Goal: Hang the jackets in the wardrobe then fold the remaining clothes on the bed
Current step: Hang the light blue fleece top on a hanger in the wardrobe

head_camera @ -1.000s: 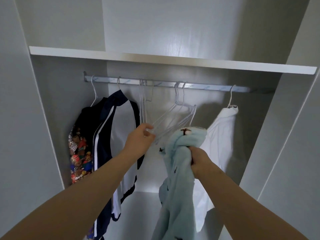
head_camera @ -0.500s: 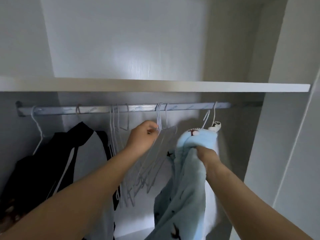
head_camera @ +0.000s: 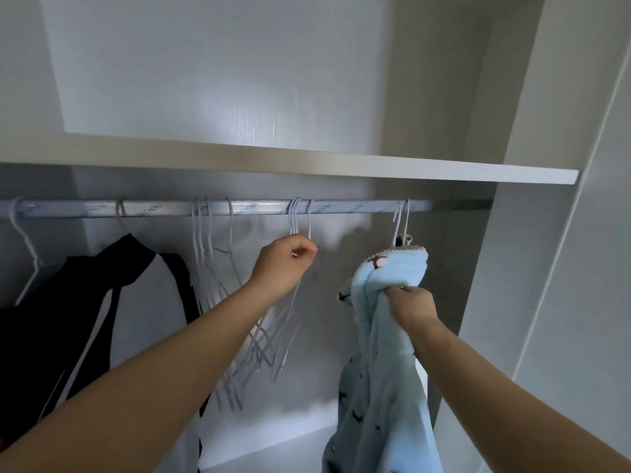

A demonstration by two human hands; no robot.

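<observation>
Inside the open wardrobe a metal rail (head_camera: 259, 209) runs under a white shelf (head_camera: 341, 163). Several empty white wire hangers (head_camera: 218, 268) hang from the rail. My left hand (head_camera: 286, 264) pinches the necks of a small bunch of these hangers (head_camera: 297, 220) just below the rail. My right hand (head_camera: 411, 303) grips a light blue fleece jacket (head_camera: 379, 387) near its collar and holds it up right of the hangers. The jacket hangs down past the frame's bottom edge.
A black and white jacket (head_camera: 136, 319) hangs on the rail at the left, with a dark garment (head_camera: 30, 353) beside it. Another hanger (head_camera: 403, 221) with a white garment hangs behind the blue jacket, mostly hidden. The wardrobe's side panel (head_camera: 512, 268) stands at the right.
My left hand rose from the hangers' lower wires to their necks near the rail. My right hand kept hold of the blue jacket. The view tilted up and closer.
</observation>
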